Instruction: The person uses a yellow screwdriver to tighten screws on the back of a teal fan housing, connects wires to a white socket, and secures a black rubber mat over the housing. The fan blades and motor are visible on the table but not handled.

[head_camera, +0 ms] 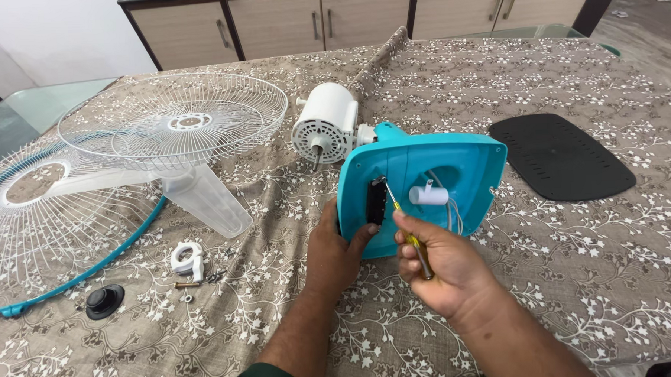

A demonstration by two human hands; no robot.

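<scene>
A turquoise fan base housing (pixel 453 162) stands tilted on the table, its hollow underside facing me. My left hand (pixel 336 248) grips its left edge, thumb pressing a black switch block (pixel 375 202) inside. My right hand (pixel 435 259) holds a small yellow-handled screwdriver (pixel 408 234), its tip at the top of the switch block. A white cylinder (pixel 429 196) and thin wires sit inside the housing. The white fan motor (pixel 324 123) lies just behind, joined to the housing.
Two white wire fan guards (pixel 173 120) and translucent blades (pixel 206 200) lie at left. A white clip with small screws (pixel 188 259) and a black cap (pixel 104 299) rest nearby. A black base plate (pixel 561 156) lies at right. Cabinets stand beyond.
</scene>
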